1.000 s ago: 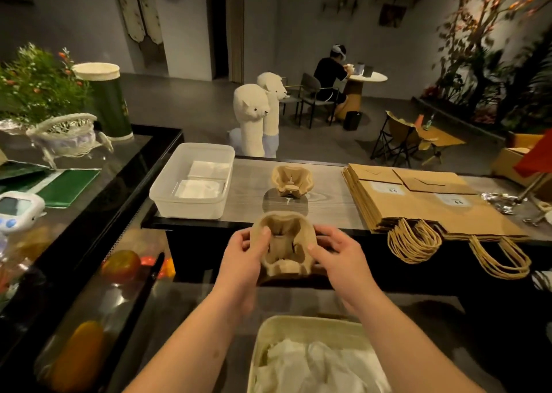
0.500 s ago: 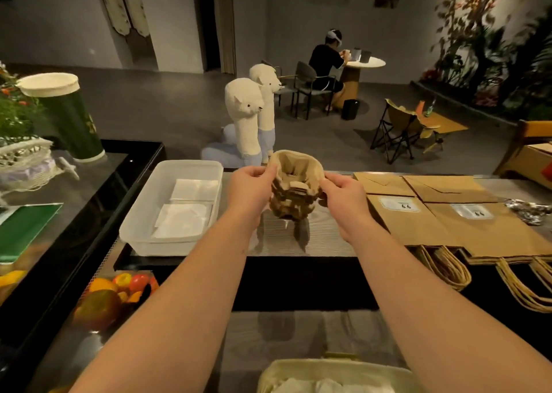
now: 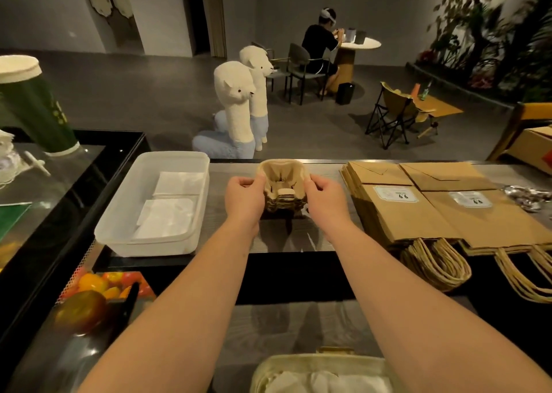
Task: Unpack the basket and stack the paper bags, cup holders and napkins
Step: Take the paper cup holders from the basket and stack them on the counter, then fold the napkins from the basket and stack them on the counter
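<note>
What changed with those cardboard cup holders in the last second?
The left hand and right hand carried the cup holders forward onto the one lying on the counter, still gripping both sides. The napkin tub and paper bags stayed put.

cup holders (image 3: pixel 282 188) are showing tan pulp-beige. paper bags (image 3: pixel 418 216) are reading kraft brown, with white labels carrying black digits. napkins (image 3: pixel 167 217) are showing plain white inside a milky translucent tub (image 3: pixel 143 244). counter (image 3: pixel 286 240) is showing grey woodgrain streaks. basket (image 3: pixel 298 362) is reading cream. alpaca figures (image 3: pixel 236 108) are showing white over pale blue. canister (image 3: pixel 35 111) is showing dark green under a cream lid.
</note>
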`<state>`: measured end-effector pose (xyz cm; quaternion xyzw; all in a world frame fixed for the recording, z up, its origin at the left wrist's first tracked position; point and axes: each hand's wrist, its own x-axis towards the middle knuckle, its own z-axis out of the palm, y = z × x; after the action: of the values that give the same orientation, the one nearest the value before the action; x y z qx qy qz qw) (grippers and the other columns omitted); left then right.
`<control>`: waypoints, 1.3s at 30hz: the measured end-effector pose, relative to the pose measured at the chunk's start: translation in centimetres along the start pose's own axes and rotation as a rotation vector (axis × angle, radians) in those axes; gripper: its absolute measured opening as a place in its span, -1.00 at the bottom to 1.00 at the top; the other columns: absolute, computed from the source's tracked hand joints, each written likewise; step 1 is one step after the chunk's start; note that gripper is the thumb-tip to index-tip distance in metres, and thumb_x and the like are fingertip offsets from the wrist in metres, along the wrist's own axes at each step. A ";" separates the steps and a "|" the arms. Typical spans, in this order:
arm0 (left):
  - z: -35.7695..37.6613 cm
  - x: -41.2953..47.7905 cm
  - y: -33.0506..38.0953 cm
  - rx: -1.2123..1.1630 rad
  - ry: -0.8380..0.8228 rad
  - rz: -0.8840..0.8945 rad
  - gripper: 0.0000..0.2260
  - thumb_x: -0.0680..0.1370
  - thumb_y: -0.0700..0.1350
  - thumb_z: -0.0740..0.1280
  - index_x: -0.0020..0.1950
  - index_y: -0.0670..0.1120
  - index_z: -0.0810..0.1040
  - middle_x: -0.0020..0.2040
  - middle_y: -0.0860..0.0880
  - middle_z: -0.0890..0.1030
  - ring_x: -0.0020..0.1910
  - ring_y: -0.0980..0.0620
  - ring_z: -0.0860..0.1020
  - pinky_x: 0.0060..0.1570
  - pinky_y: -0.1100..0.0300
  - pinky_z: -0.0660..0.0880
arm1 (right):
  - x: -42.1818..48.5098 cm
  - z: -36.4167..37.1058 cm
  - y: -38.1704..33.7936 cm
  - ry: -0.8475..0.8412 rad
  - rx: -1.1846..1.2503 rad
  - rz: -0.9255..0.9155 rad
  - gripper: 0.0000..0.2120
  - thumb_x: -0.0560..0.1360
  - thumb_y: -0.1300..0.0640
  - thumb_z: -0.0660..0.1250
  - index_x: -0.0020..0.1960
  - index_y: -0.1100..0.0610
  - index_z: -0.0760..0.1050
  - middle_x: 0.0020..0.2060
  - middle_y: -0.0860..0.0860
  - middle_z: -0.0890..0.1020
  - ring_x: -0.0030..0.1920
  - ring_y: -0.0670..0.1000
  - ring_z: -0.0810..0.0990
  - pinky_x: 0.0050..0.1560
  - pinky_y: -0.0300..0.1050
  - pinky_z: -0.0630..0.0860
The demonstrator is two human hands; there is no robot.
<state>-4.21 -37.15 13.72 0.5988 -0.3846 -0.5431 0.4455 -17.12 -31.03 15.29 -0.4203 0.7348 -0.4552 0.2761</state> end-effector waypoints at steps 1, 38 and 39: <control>0.0 -0.1 -0.2 -0.001 0.003 0.006 -0.79 0.60 0.07 0.40 0.10 -0.03 0.51 0.02 -0.02 0.61 -0.04 0.04 0.56 -0.08 0.11 0.53 | 0.0 0.0 0.0 -0.009 0.016 0.008 -0.70 0.69 -0.01 0.17 0.05 0.05 0.66 -0.16 0.04 0.67 -0.08 0.12 0.62 -0.10 0.10 0.59; -10.2 -32.3 -31.2 1.326 -0.160 0.267 -0.48 0.57 0.26 -0.01 0.32 0.01 0.50 0.20 0.01 0.58 0.20 -0.07 0.53 0.17 -0.01 0.48 | -27.2 -3.9 29.7 -0.806 -0.915 0.071 -0.33 0.53 -0.13 0.39 0.56 -0.19 0.20 0.48 -0.02 0.30 0.43 0.14 0.28 0.43 0.13 0.34; -10.1 -32.3 -31.3 1.321 -0.130 0.261 -0.50 0.58 0.25 0.01 0.32 0.00 0.50 0.19 0.00 0.58 0.19 -0.08 0.53 0.17 -0.02 0.48 | -27.3 -3.7 29.6 -0.796 -0.933 0.036 -0.40 0.54 -0.09 0.39 0.52 -0.19 0.28 0.43 -0.02 0.37 0.37 0.14 0.34 0.39 0.12 0.38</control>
<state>1.39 4.14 -6.02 0.6603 -0.7310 -0.1705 0.0237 -17.40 1.19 -9.19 -0.6223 0.7038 0.1110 0.3240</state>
